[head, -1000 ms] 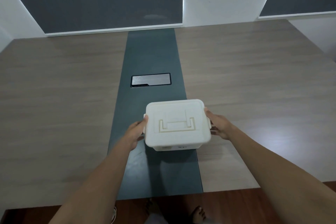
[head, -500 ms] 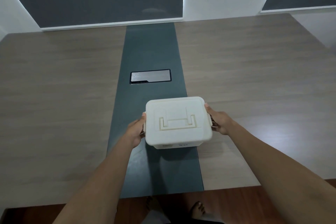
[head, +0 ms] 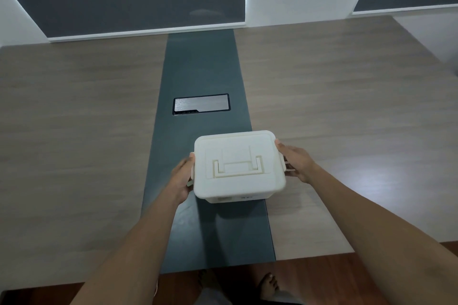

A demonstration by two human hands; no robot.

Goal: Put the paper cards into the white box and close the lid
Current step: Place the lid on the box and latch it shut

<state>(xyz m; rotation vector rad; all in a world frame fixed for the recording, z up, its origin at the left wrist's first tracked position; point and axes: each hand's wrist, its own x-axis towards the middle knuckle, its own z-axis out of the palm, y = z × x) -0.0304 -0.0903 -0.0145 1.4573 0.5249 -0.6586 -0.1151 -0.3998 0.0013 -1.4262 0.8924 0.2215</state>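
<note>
The white box [head: 238,166] sits on the dark centre strip [head: 205,69] of the surface [head: 74,131], its lid [head: 235,156] on with the handle folded flat. The left hand [head: 182,178] and right hand [head: 296,163] press against opposite sides, each grip wrapped around a side latch. The fingertips are hidden behind the box, and no cards can be seen.

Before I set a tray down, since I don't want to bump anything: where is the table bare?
Both wood halves are bare: left of the dark strip and right of it. The strip is taken near the edge by the box, with the left hand and right hand on its sides, and farther back by the panel.
</note>
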